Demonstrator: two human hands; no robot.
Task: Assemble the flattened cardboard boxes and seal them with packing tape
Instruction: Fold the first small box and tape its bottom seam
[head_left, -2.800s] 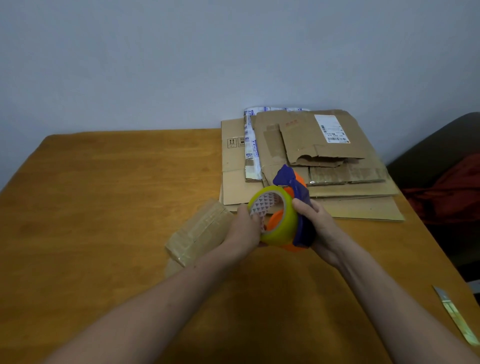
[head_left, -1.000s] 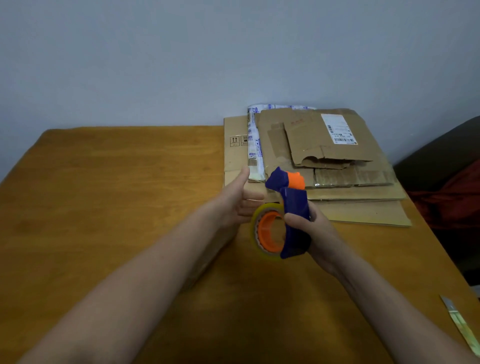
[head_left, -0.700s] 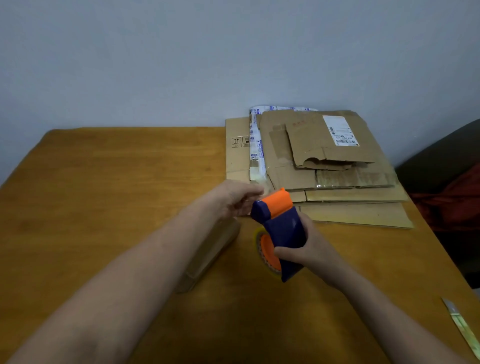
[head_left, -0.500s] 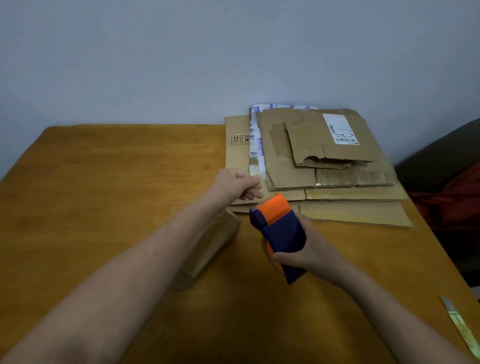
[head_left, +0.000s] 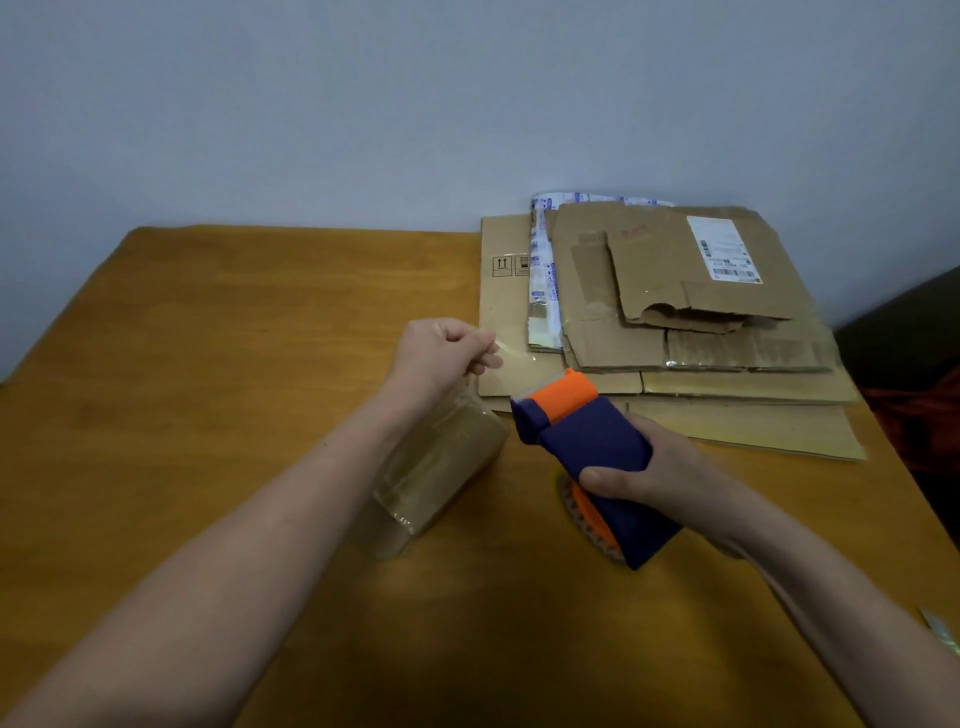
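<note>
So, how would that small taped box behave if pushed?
The box looks small and made of cardboard, so it is probably light and fairly stiff. Its glossy wrap suggests it would slide easily on the table. With flat sides, it is unlikely to roll.

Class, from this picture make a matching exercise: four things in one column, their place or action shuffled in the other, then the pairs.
1 left hand
2 right hand
3 small taped box
4 flattened cardboard stack

A far right of the table
B pinches the clear tape end
C mid-table, beside the tape dispenser
D grips the tape dispenser

Pairs: 1-B, 2-D, 3-C, 4-A
</note>
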